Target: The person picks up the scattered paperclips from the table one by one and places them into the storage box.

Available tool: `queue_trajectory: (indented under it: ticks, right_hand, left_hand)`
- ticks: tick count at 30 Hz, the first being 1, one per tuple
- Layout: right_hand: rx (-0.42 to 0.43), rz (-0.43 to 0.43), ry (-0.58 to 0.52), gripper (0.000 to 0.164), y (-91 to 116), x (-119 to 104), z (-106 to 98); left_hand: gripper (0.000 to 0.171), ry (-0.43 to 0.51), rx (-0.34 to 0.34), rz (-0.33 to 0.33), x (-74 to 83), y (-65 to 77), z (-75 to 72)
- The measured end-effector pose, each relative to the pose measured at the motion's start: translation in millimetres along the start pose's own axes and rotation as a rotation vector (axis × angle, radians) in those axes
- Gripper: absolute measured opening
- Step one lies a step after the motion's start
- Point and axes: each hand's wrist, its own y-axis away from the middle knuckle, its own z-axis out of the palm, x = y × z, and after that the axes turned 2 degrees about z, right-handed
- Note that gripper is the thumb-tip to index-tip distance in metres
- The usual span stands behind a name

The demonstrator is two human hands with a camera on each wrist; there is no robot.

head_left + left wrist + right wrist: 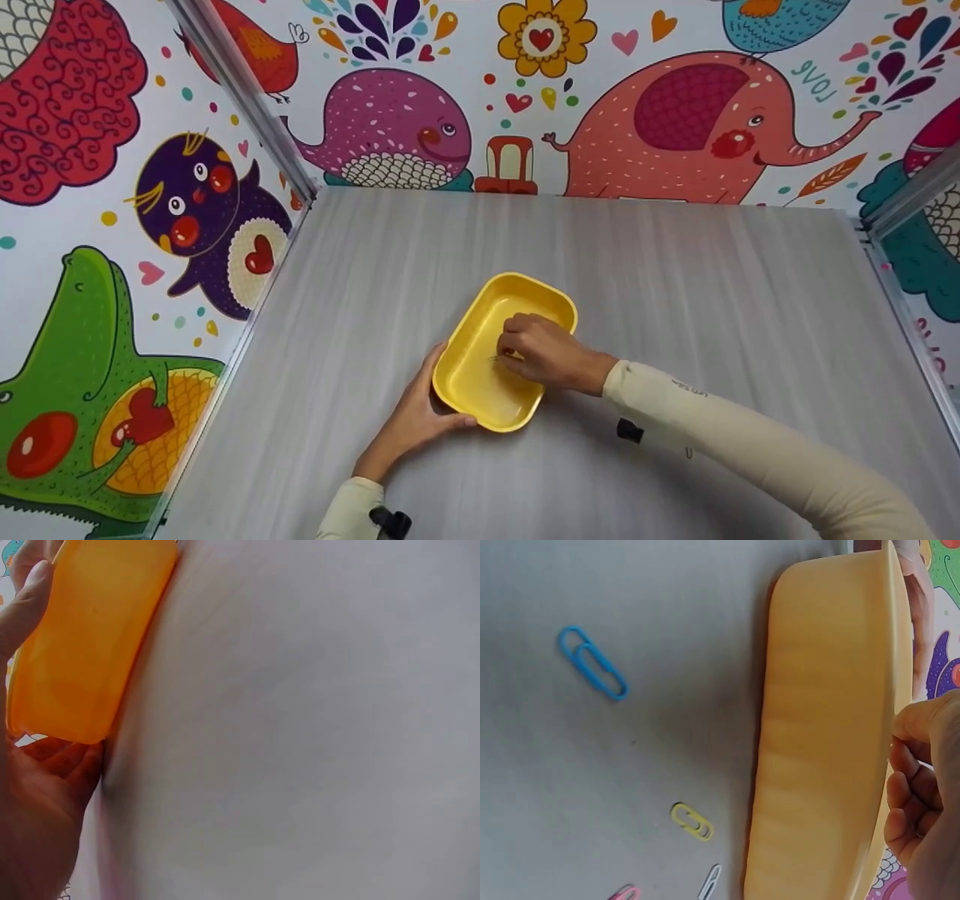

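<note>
A yellow plastic tray (487, 394) stands slanted on the table. My left hand (420, 412) holds it at the near left corner, thumb along the near end and fingers along the left side. The left wrist view shows the tray's outer wall (94, 637) between thumb and fingers. My right hand (544, 351) reaches over the right rim, fingers curled inside the tray. A thin wire-like paper clip (493, 359) shows at its fingertips. In the right wrist view the rim partly hides those fingertips (900, 765).
Beside the tray lie a blue paper clip (592, 664), a yellow paper clip (692, 822), a white paper clip (709, 882) and a pink paper clip (626, 892). Cartoon-printed walls (397, 127) edge the grey table (360, 270) at the back and sides.
</note>
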Motion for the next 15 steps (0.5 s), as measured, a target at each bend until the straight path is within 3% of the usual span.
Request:
queue_trajectory:
  ticks: [15]
  right_hand:
    - [-0.116, 0.003, -0.061, 0.006, -30.0, 0.5, 1.8]
  left_hand:
    - [0.128, -0.014, -0.006, -0.002, 1.1, -1.6, -0.4]
